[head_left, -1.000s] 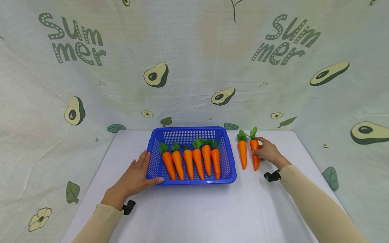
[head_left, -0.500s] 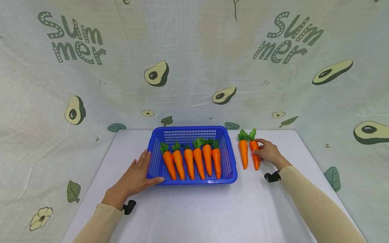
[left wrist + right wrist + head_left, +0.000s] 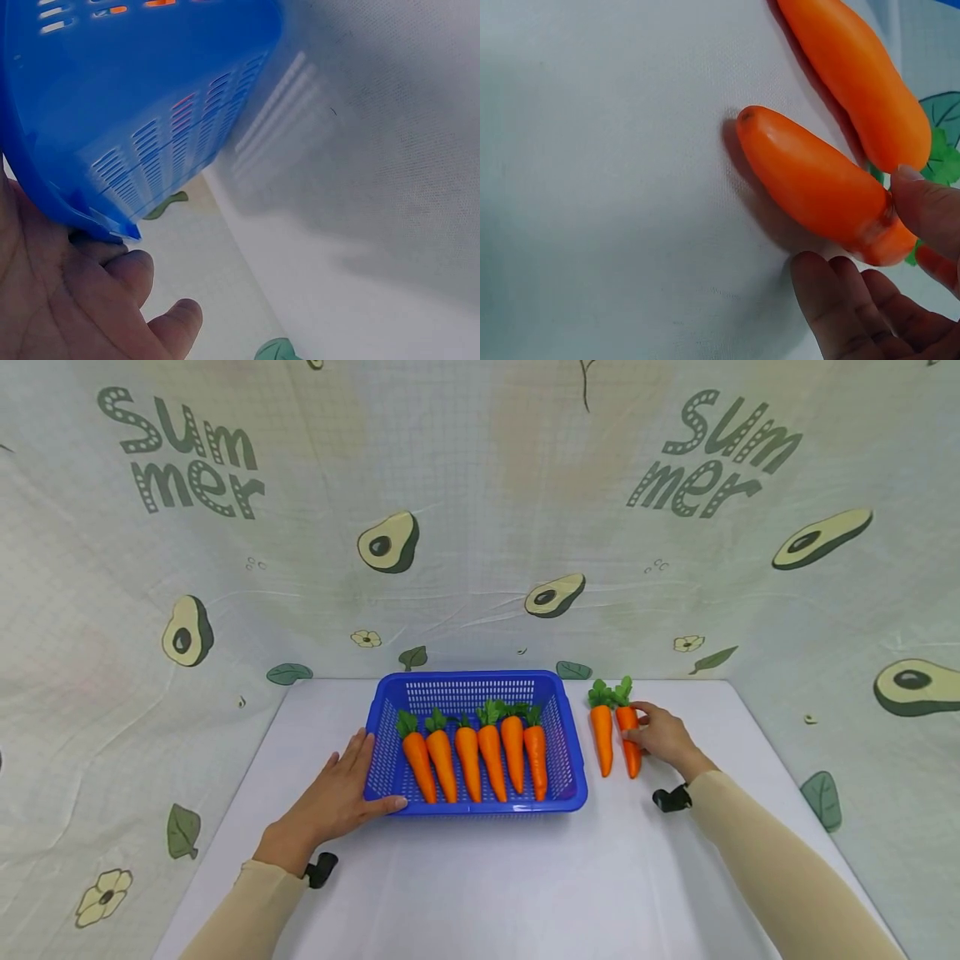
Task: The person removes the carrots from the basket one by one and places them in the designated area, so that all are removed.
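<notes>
Blue basket (image 3: 457, 809) contains six carrots (image 3: 467, 764). The left hand (image 3: 330, 797), fingers extended, rests against its rim; the right hand (image 3: 666, 737) pinches the outer carrot (image 3: 629, 753) of two beside it.

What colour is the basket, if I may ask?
The basket is blue, clearest in the head view.

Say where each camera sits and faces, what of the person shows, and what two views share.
Head: on the head, looking forward and down at the blue basket, white table and patterned cloth; sleeves, left fingers and right fingers show.
Left wrist: worn there, facing the basket's slotted outer wall; left palm and fingers show.
Right wrist: worn there, facing two loose carrots; right fingers show.
Shared: head and right wrist both show those carrots.
</notes>
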The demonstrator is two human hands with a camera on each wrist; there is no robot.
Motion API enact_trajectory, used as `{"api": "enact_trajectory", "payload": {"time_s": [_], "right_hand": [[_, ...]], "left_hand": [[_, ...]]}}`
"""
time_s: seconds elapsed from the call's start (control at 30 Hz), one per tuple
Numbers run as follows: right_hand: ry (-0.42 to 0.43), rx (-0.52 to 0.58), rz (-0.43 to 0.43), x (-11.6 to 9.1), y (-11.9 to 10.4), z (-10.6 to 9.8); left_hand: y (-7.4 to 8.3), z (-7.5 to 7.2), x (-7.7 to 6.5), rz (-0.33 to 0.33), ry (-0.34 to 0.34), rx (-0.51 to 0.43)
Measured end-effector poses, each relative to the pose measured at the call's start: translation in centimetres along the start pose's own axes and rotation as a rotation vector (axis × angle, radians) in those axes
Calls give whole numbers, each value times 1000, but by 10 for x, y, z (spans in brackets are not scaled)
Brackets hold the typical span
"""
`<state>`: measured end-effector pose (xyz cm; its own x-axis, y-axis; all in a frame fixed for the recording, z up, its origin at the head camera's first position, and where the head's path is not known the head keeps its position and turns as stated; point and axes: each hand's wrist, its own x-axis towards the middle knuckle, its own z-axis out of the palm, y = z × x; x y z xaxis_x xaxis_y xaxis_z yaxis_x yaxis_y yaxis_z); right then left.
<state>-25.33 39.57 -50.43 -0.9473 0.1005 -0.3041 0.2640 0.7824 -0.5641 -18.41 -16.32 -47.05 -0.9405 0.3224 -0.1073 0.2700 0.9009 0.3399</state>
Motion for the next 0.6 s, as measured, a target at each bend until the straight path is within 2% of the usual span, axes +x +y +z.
{"api": "enact_trajectory", "payload": {"time_s": [0.27,0.6], "right_hand": [[6,-26,-2,-4,-3,-6],[123,-102,-83,-12,-26,-20]], "left_hand": [[-1,1,0,1,2,1],[-2,-1,0,20,16,86]]}}
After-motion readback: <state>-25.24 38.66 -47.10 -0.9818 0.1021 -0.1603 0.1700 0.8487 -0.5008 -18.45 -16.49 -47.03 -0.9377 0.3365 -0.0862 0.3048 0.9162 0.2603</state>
